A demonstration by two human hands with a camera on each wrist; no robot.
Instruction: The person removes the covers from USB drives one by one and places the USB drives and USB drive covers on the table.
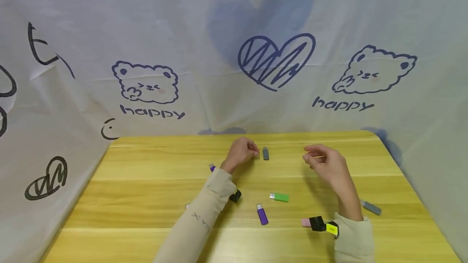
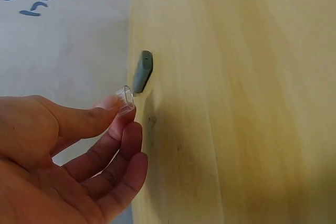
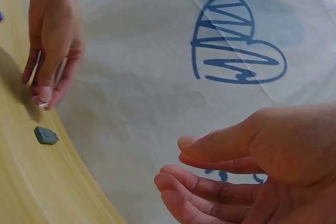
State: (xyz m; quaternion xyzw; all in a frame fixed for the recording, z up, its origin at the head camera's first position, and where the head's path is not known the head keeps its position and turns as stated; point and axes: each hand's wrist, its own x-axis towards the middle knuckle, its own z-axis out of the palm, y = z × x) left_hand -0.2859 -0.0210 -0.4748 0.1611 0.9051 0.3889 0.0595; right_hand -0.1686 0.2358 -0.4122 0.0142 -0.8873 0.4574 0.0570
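Note:
Between thumb and forefinger, my left hand point(image 1: 241, 152) pinches a small clear plastic cap point(image 2: 126, 101). Just right of that hand in the head view, a grey USB stick point(image 1: 265, 153) lies near the table's back edge. The left wrist view shows this stick right beyond the cap. My right hand point(image 1: 328, 163) is raised over the right part of the table. Its fingers are loosely bent with nothing between them, as the right wrist view also shows.
Nearer the front lie a green USB stick point(image 1: 280, 197), a purple one point(image 1: 262, 215) and a pink piece point(image 1: 305, 223), partly covered by the right wrist's black gear. Another grey stick point(image 1: 371, 207) lies far right. Beside the left sleeve, a purple item point(image 1: 212, 167) partly shows.

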